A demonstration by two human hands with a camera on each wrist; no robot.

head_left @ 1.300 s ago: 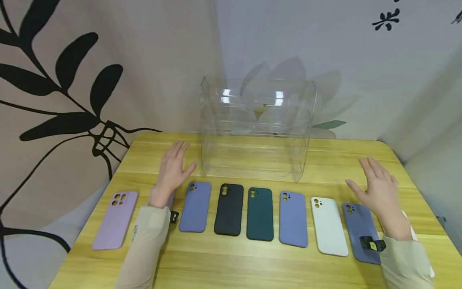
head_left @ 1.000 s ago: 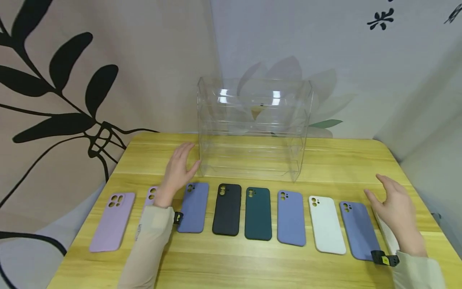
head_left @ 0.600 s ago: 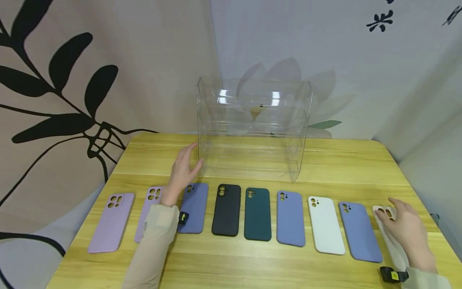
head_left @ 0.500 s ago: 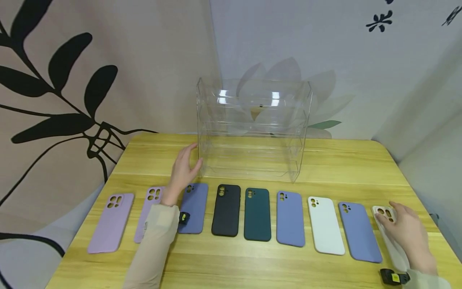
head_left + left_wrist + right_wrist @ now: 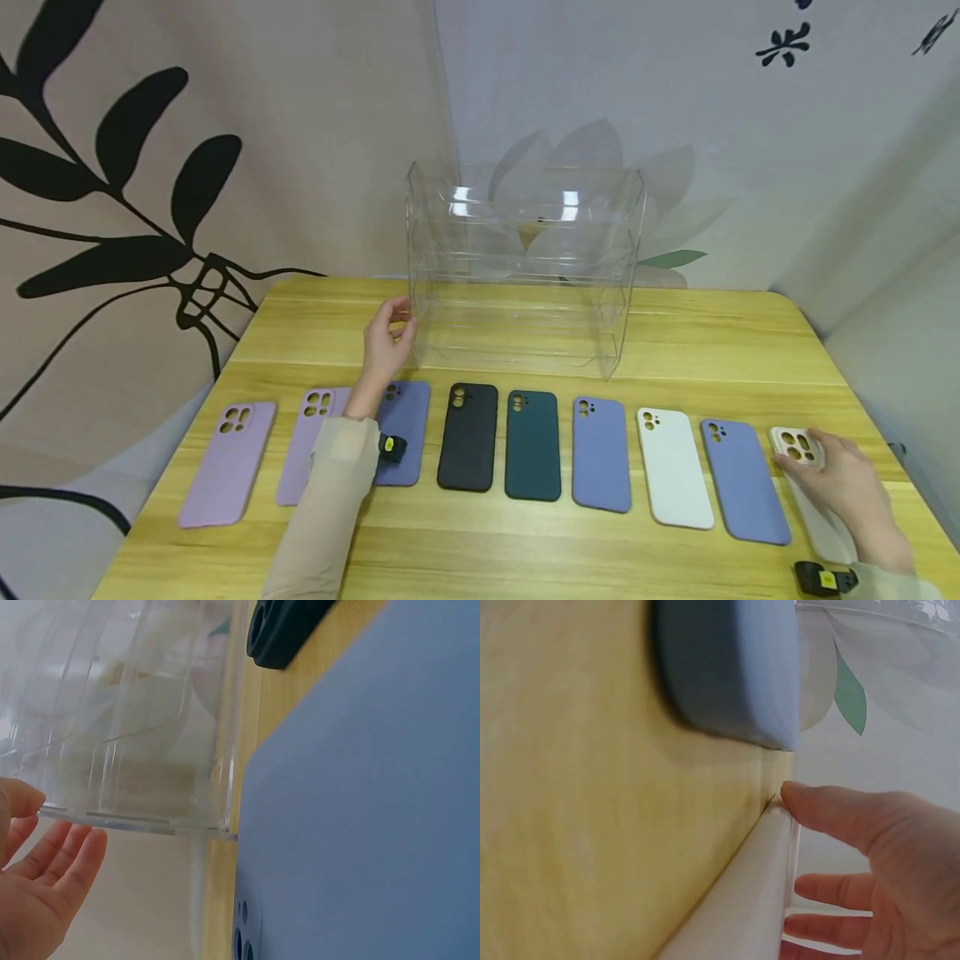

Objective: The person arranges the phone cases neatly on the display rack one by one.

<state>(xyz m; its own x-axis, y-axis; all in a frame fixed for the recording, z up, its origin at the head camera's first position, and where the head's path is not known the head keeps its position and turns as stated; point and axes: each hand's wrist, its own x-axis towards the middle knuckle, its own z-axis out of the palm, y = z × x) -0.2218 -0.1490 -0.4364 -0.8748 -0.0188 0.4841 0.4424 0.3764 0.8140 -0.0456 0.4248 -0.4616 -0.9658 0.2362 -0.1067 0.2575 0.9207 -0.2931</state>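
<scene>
The left hand is at the left side wall of a clear tiered acrylic stand; in the left wrist view its thumb and fingers lie either side of that wall's edge. At the far right, the right hand grips the upper part of a white phone case lying on the table, thumb on its left edge, other fingers at the far side. In the right wrist view the thumb touches the rim of the white case. The blue-violet case lies just left of it.
Along the wooden table lie two lilac cases, a blue one partly under the left wrist, then black, dark green, blue-violet and white cases. A patterned curtain hangs behind.
The right hand has come down and toward the near right edge, onto the white case. The left hand has moved right to the stand's side, and its fingers have curled in.
</scene>
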